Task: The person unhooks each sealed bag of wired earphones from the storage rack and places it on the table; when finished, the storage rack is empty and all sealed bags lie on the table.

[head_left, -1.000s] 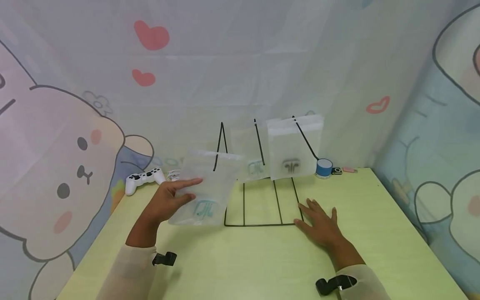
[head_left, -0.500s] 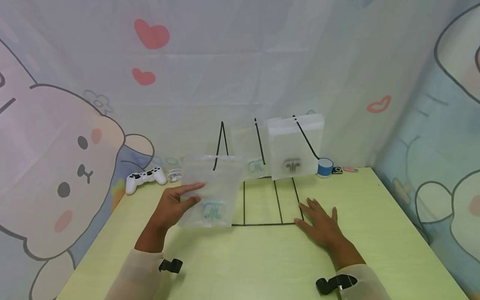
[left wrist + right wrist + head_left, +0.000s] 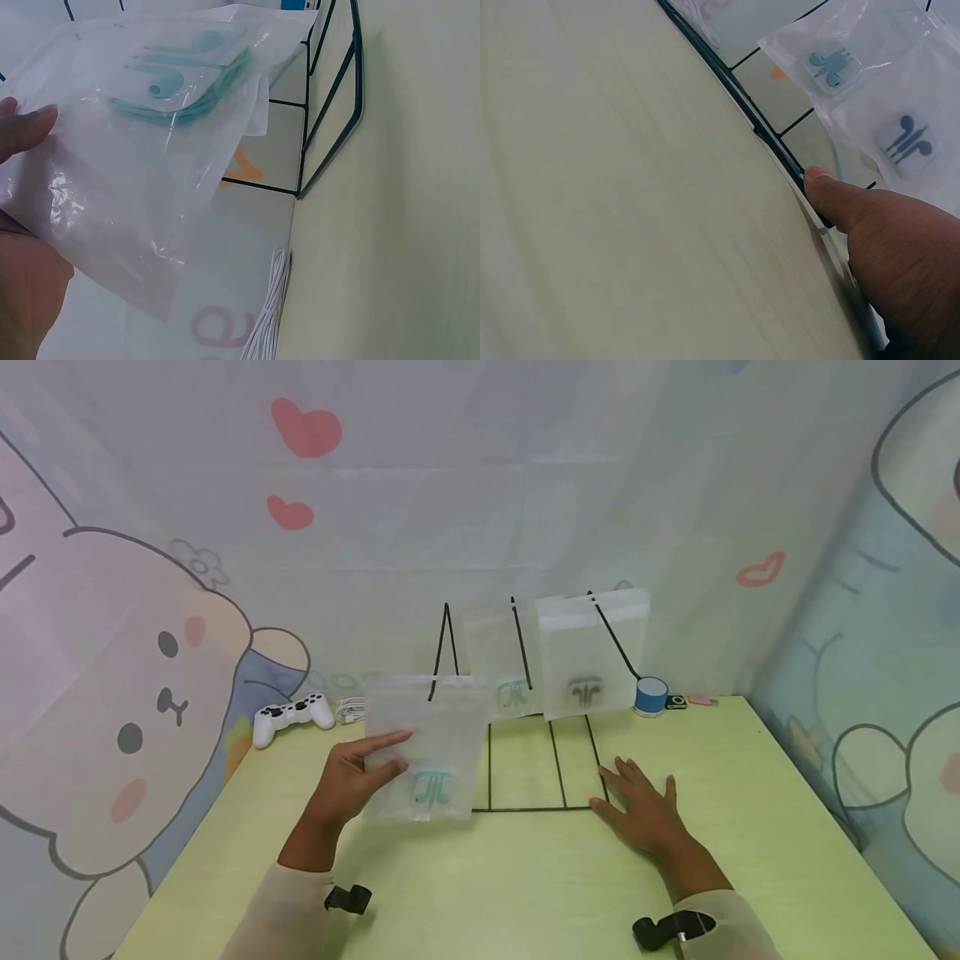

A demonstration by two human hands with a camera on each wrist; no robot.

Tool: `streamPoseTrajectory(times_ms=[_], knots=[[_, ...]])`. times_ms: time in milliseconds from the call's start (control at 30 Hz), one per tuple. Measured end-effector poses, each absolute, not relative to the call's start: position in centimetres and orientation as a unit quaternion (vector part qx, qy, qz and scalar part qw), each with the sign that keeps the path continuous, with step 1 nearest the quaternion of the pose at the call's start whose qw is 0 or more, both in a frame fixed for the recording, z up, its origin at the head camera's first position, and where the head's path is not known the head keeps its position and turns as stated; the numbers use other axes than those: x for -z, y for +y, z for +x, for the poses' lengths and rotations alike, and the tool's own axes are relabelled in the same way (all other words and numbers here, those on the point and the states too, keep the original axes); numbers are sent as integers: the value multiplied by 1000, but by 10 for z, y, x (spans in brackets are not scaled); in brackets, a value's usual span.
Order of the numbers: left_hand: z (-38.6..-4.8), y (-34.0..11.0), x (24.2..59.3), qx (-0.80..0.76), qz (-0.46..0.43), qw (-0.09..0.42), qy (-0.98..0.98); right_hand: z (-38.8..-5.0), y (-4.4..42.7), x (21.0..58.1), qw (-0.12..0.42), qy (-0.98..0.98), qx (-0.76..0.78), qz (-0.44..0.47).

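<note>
On a yellow-green table [image 3: 480,885], wire rack [image 3: 525,810], cartoon-printed backdrop [image 3: 480,518] behind.

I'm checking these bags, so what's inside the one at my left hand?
Teal earphones show low inside the bag; anything directly behind them is covered.

Booth-like setting: cartoon backdrop [image 3: 465,510], table [image 3: 480,885]
</note>
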State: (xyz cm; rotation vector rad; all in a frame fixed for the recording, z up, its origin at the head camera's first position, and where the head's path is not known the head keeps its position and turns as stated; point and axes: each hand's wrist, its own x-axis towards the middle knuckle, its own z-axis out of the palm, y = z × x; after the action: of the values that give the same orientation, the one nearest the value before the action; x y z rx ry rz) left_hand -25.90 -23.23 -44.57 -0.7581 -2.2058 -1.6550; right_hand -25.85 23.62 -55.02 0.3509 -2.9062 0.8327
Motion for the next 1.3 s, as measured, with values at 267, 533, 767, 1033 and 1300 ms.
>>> streamPoseTrajectory(times_ms=[267,533,767,1033,1300], knots=[[-254,-233,448,561,-278,160,-763,-259,235,551,51,-953,-275,117],[-252,-234,450,556,-293,177,-758,-258,235,551,51,-952,-277,116],[-248,-235,451,544,-304,185,-760,-258,235,551,47,-952,-279,120],[-245,-232,449,558,-319,192,-741,-256,234,548,47,-952,-277,119],[-243,-231,448,557,-322,197,-740,-257,236,550,48,-952,-277,119]])
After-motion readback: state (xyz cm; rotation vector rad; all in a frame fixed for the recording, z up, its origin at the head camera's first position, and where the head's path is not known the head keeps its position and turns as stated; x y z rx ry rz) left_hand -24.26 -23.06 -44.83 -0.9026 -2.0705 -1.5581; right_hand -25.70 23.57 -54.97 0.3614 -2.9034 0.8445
